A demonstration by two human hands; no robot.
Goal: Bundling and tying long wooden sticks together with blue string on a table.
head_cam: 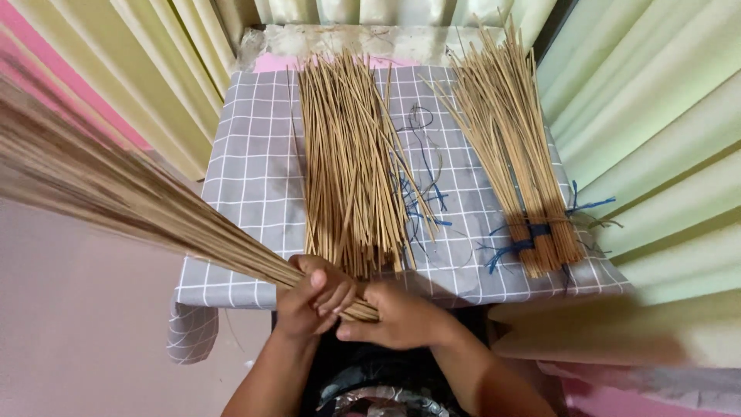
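My left hand [309,297] and my right hand [397,315] both grip the butt end of a thick bundle of thin brown sticks [116,197]. That bundle fans out to the upper left, blurred, over the table's front left corner. The hands meet at the table's near edge. Just beyond them a loose pile of tan sticks [351,162] lies lengthwise on the grey checked cloth [247,177]. Farther right lies a second stick bundle [513,147], tied near its lower end with blue string [536,230].
Loose blue strings [421,193] are scattered on the cloth between the two piles. Pale green and yellow corrugated panels [656,139] wall the table on both sides. A pinkish floor [85,324] lies at the left.
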